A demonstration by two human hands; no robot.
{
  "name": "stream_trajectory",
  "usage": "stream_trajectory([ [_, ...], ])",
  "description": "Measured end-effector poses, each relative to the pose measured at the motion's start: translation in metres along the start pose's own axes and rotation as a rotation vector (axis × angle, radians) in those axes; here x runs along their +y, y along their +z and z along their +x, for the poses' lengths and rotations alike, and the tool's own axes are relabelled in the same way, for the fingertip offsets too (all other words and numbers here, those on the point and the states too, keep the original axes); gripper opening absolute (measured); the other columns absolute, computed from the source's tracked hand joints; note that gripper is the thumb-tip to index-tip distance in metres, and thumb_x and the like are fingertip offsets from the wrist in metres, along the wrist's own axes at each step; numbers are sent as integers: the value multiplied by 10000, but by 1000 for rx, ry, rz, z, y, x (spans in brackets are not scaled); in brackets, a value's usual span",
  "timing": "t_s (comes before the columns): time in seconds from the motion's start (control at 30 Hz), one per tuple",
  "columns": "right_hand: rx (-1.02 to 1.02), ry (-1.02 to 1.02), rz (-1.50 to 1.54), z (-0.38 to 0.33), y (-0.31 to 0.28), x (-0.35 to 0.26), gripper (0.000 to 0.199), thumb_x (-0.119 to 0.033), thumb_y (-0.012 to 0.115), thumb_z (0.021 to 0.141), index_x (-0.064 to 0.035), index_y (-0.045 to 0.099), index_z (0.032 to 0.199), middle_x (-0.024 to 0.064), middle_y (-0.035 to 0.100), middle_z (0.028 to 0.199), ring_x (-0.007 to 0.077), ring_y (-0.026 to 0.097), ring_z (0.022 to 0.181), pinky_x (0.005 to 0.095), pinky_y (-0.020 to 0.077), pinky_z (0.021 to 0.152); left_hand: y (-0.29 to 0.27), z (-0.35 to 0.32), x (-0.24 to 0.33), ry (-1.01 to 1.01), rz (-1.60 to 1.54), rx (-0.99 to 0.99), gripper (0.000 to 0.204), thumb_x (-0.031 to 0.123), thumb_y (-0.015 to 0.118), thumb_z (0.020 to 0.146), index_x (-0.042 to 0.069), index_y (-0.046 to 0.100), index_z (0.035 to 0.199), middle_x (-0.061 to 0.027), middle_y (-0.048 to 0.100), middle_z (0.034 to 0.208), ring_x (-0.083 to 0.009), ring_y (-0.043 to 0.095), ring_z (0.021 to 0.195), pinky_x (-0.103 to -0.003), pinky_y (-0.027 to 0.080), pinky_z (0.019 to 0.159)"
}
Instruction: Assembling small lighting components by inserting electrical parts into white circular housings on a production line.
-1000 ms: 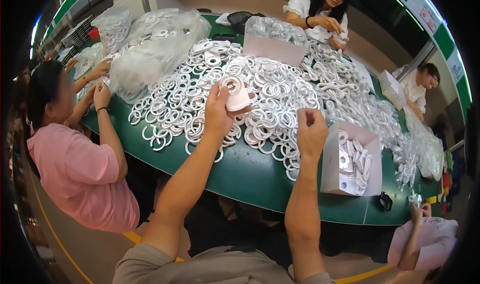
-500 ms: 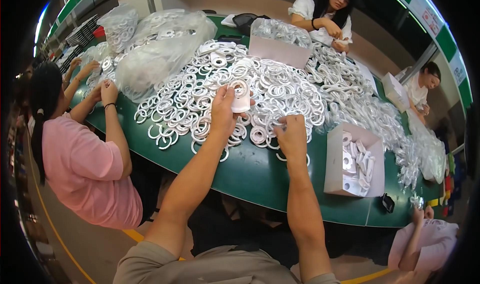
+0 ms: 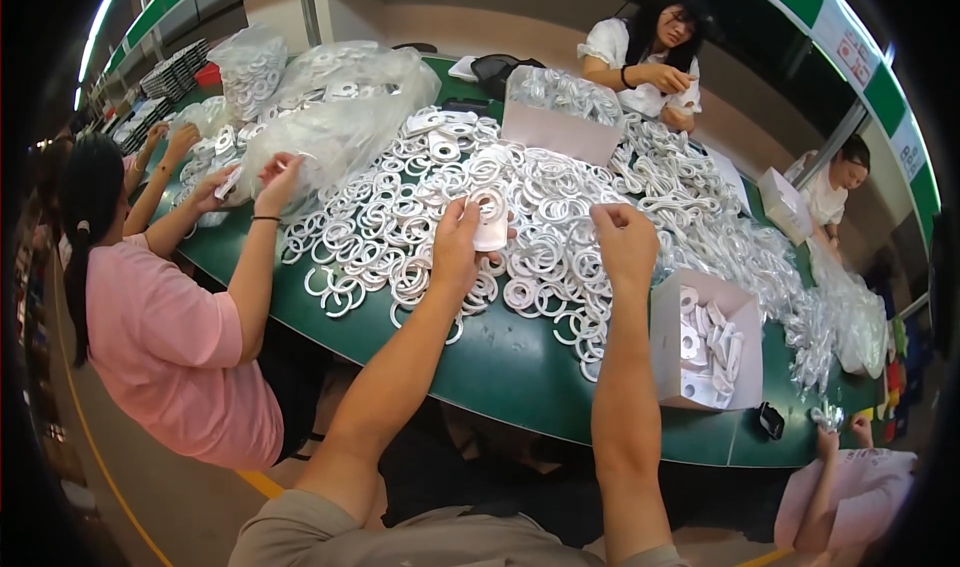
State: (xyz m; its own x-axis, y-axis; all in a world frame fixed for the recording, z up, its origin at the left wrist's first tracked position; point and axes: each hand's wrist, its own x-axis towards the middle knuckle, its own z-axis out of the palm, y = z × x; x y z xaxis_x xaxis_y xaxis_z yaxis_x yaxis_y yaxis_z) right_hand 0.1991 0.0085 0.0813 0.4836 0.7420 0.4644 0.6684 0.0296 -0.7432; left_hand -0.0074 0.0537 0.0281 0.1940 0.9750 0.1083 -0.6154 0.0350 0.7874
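The left hand point(image 3: 458, 247) is holding up a flat white plastic piece point(image 3: 490, 219) with a ring-shaped hole at its top, its fingers clamped on the piece's left edge; the piece is hanging just above the big heap of white rings point(image 3: 400, 227) that is covering the middle of the green table point(image 3: 500, 367). The right hand point(image 3: 625, 239) is hovering beside it, over the right part of the heap, its fingers curled together with the tips pinched; whether something small is pinched between them I cannot tell. Judging by this, the step in hand looks like the fitting or checking of one piece taken from the heap, with the piece gripped and the other hand coming in to meet it; the next move is probably calling for the right fingertips to close on the piece's free edge or its ring, squarely and without bending the thin plastic, while the left hand is keeping it steady above the loose rings so that nothing snags. A small open cardboard box point(image 3: 710, 342) with finished-looking white pieces is standing to the right, near the table's edge; a person in a pink shirt point(image 3: 170, 347) is working at the left, two others are sitting at the far side, and clear bags of parts point(image 3: 330, 117) are lying beyond the heap.
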Motion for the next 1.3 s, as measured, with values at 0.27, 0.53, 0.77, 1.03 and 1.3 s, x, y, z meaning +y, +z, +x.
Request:
stream_trajectory([
  [0.27,-176,146,-36,-23,-8,-12,266,-260,703,778,5,681,792,110,668,696,187,627,585,323,487,587,-4,0,-4,-8,21,-50,262,239,408,1002,43,463,1168,-174,653,985,-228,681,746,-240,472,434],
  [0.53,-526,118,-679,17,-14,-29,357,-251,627,753,51,636,944,212,686,843,316,684,833,397,531,741,4,-1,-3,-11,36,-60,268,225,403,996,19,456,1160,-145,654,933,-221,685,718,-230,437,399],
  [0.77,-807,269,-322,19,-23,-10,173,-99,580,768,41,603,668,161,676,678,203,656,500,319,495,454,-8,5,-16,27,146,-40,308,271,465,981,30,461,1173,-138,648,939,-225,684,694,-250,461,389],
  [1.03,-271,-245,-42,-46,8,-19,199,-37,731,730,12,541,763,120,606,773,216,584,651,315,452,593,-12,-3,-6,-188,-37,-184,240,252,408,1006,33,481,1073,-175,645,1029,-258,692,736,-252,502,415],
  [1.3,-268,-190,423,-75,25,-6,119,-14,612,875,9,576,985,86,597,861,159,610,663,283,511,606,-11,-2,-18,-260,22,-273,253,278,446,994,40,491,1069,-98,634,946,-190,673,655,-239,487,399],
])
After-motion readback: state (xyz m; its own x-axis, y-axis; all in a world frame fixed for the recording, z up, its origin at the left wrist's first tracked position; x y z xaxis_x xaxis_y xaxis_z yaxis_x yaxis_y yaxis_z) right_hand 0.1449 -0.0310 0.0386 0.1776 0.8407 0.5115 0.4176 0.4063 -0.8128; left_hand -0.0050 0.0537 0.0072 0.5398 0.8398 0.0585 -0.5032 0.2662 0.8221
